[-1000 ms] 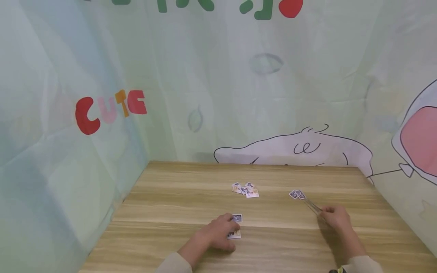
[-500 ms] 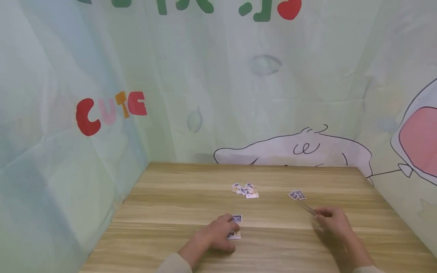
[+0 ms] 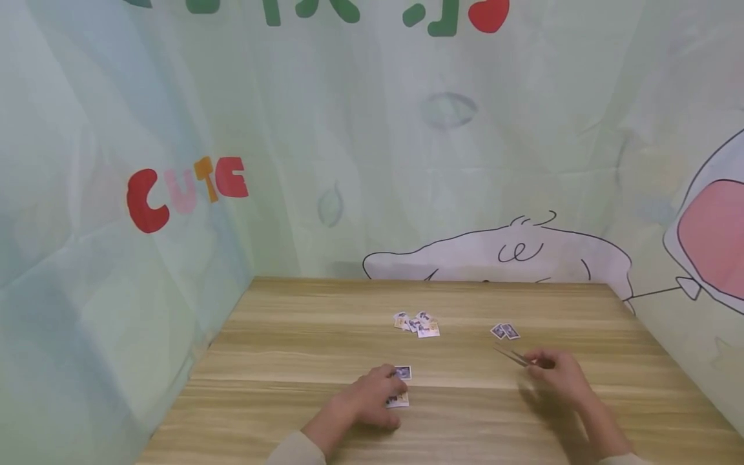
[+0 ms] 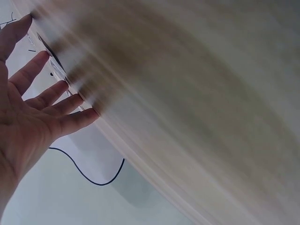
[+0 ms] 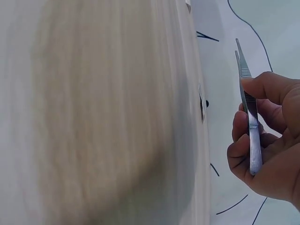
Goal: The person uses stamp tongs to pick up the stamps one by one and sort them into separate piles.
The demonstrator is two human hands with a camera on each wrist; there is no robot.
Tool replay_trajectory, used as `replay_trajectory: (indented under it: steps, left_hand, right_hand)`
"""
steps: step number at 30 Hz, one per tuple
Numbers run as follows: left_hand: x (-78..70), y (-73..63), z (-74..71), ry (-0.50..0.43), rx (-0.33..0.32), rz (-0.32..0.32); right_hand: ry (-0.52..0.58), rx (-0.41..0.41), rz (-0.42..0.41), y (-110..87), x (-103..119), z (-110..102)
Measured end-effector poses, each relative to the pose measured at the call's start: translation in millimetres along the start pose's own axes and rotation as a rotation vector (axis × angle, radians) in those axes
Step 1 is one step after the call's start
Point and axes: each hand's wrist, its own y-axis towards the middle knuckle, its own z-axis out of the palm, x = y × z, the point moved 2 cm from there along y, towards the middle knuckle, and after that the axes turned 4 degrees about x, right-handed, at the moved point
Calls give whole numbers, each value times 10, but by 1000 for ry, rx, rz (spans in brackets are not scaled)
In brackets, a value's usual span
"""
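My right hand (image 3: 558, 374) grips a pair of metal tweezers (image 3: 511, 357) above the table, tips pointing left and away from me. In the right wrist view the tweezers (image 5: 254, 145) lie between thumb and fingers, with a narrow gap at the tips and nothing in it. Fingers spread, my left hand (image 3: 372, 397) rests its fingertips at a dark stamp-like paper (image 3: 404, 372) and a lighter stamp-like paper (image 3: 401, 401), both partly covered. Beyond the tweezers, two dark stamp-like papers (image 3: 510, 331) overlap on the table.
A loose pile of several small light printed papers (image 3: 429, 330) lies at the back middle of the wood-grain table (image 3: 325, 361). A printed cloth backdrop (image 3: 378, 161) rises behind the table and along its sides.
The right hand has drawn the tweezers back from the two dark papers, to the left and toward me; those papers stay put. The left hand has kept its place.
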Motion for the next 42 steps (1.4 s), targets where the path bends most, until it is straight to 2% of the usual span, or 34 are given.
replay_trajectory:
  steps: [10,15,21,28,33,42]
  left_hand:
    - [-6,-14,-38,56,-13,-3]
    - [-1,-19,-44,63,-19,0]
    - [31,-2,-33,81,-54,19]
    - [50,-7,-22,41,-62,45]
    - [35,-22,-20,29,-62,39]
    - [33,-41,-28,76,-83,33]
  right_hand:
    - [12,29,-90,35,85,105]
    - [34,102,-111,61,122,180]
    - [5,177,-166,114,162,292]
    - [18,217,-185,145,239,402]
    - [13,259,-225,167,282,479]
    - [-16,299,-237,230,326,636]
